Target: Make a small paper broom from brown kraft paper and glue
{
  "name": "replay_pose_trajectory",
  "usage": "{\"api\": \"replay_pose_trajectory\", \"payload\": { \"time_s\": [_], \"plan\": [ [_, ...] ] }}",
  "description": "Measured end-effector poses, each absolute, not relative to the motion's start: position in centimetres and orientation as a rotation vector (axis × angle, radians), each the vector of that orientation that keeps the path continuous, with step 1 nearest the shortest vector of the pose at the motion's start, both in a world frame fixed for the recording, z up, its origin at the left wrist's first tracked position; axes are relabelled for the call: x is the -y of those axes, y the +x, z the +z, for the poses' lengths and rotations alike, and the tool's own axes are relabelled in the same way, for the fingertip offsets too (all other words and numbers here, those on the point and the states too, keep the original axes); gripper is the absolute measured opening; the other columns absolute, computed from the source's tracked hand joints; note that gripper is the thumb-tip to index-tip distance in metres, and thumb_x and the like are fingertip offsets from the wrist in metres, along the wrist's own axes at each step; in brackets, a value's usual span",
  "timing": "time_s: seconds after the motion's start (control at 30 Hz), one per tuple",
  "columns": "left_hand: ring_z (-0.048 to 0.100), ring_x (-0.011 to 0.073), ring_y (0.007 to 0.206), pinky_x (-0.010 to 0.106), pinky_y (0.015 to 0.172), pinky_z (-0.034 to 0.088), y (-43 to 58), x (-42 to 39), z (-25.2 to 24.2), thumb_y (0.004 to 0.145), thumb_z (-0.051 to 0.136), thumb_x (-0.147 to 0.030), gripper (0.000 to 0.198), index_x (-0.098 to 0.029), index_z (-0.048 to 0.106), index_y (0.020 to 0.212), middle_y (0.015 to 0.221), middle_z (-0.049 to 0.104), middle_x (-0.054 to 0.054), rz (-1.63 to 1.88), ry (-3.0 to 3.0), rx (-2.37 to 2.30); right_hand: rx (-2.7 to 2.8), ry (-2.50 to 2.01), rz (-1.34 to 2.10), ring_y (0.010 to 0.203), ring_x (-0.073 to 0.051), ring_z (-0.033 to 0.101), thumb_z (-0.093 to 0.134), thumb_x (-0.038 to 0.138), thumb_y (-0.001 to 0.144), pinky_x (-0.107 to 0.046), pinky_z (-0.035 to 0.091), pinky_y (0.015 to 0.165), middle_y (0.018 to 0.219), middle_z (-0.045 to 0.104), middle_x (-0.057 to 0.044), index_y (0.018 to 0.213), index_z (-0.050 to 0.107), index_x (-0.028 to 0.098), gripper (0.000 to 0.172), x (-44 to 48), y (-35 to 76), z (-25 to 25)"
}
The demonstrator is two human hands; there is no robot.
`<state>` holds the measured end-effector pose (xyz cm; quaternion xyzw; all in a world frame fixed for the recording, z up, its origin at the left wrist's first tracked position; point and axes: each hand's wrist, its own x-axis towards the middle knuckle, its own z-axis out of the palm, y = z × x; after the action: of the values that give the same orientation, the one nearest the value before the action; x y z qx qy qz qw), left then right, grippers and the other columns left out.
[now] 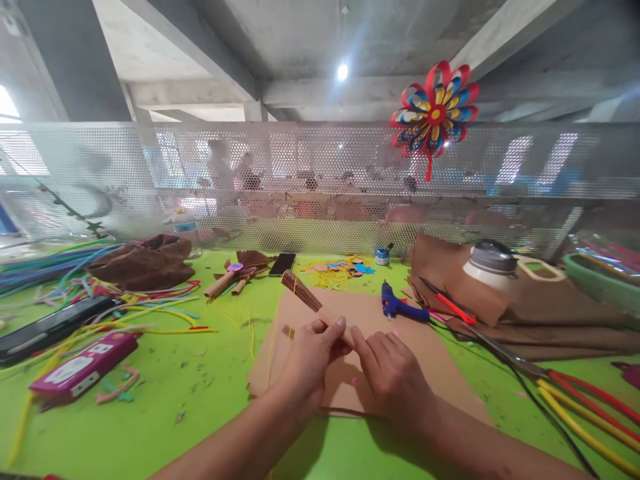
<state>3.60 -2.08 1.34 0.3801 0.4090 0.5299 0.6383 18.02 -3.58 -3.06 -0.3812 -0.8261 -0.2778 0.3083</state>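
Observation:
A pleated brown paper piece, with a yellow string around its upper part, slants over the brown paper sheet and runs down into a lighter brown paper wrap. My left hand pinches this wrap between thumb and fingers. At the wrap's lower right end, my right hand presses its index finger and has the other fingers curled. The blue glue gun lies at the right of the sheet, beyond my right hand.
On the green table are a purple box, a black case and colourful pipe cleaners at left. Scissors, brown fabric and a lidded cup are at right. A phone and paper scraps lie behind the sheet.

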Motion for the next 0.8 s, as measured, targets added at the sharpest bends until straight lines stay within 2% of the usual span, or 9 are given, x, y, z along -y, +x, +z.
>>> {"api": "replay_pose_trajectory", "payload": {
  "time_s": [0.13,0.23,0.37,0.5,0.67,0.8],
  "plan": [
    [0.057,0.0104,0.064,0.023,0.065,0.049,3.7,1.7,1.0,0.067,0.074,-0.029,0.020,-0.013,0.061,0.066,0.066,0.062,0.001,1.247,0.856,-0.887,2.181,-1.051,-0.721,0.071,-0.026,0.051,0.052,0.007,0.073,-0.041,0.041,0.063,0.081,0.062,-0.015,0.122,0.049,-0.004,0.050,3.6,17.4,-3.4],
    [0.057,0.0109,0.063,0.023,0.063,0.048,3.5,1.4,0.9,0.067,0.073,-0.029,0.020,-0.012,0.062,0.068,0.066,0.062,0.001,1.236,0.849,-0.879,2.173,-1.088,-0.708,0.071,-0.025,0.051,0.047,0.004,0.078,-0.041,0.041,0.063,0.083,0.062,-0.016,0.126,0.046,-0.004,0.049,4.1,16.6,-3.6],
    [0.058,0.0112,0.063,0.022,0.063,0.047,3.0,0.9,0.8,0.069,0.070,-0.024,0.016,-0.010,0.064,0.074,0.069,0.065,0.004,1.255,0.815,-0.885,2.147,-1.158,-0.453,0.079,-0.027,0.052,0.048,0.019,0.089,-0.043,0.042,0.069,0.093,0.062,-0.015,0.130,0.045,0.006,0.043,5.2,16.2,-3.0],
    [0.061,0.0147,0.069,0.024,0.066,0.048,2.4,0.8,0.9,0.072,0.069,-0.027,0.020,-0.008,0.065,0.077,0.074,0.067,0.008,1.233,0.863,-0.804,1.930,-1.250,0.135,0.085,-0.026,0.055,0.048,0.038,0.091,-0.041,0.044,0.074,0.097,0.061,-0.012,0.119,0.052,0.013,0.038,5.1,17.2,-1.8],
    [0.061,0.0150,0.068,0.025,0.067,0.048,2.4,0.9,0.5,0.075,0.068,-0.028,0.019,-0.009,0.063,0.078,0.073,0.067,0.007,1.192,0.904,-0.735,1.627,-1.172,1.118,0.068,-0.016,0.058,0.048,0.051,0.088,-0.027,0.044,0.059,0.080,0.062,-0.006,0.095,0.057,0.014,0.039,4.0,18.4,-0.7],
    [0.057,0.0116,0.054,0.024,0.053,0.046,2.6,1.2,0.4,0.078,0.066,-0.032,0.022,-0.012,0.060,0.085,0.077,0.067,0.006,1.086,0.896,-0.684,1.443,-0.976,1.711,0.052,-0.010,0.053,0.053,0.056,0.084,-0.021,0.037,0.048,0.067,0.060,-0.002,0.084,0.052,0.014,0.042,4.2,17.9,-1.1]
  ]
}}
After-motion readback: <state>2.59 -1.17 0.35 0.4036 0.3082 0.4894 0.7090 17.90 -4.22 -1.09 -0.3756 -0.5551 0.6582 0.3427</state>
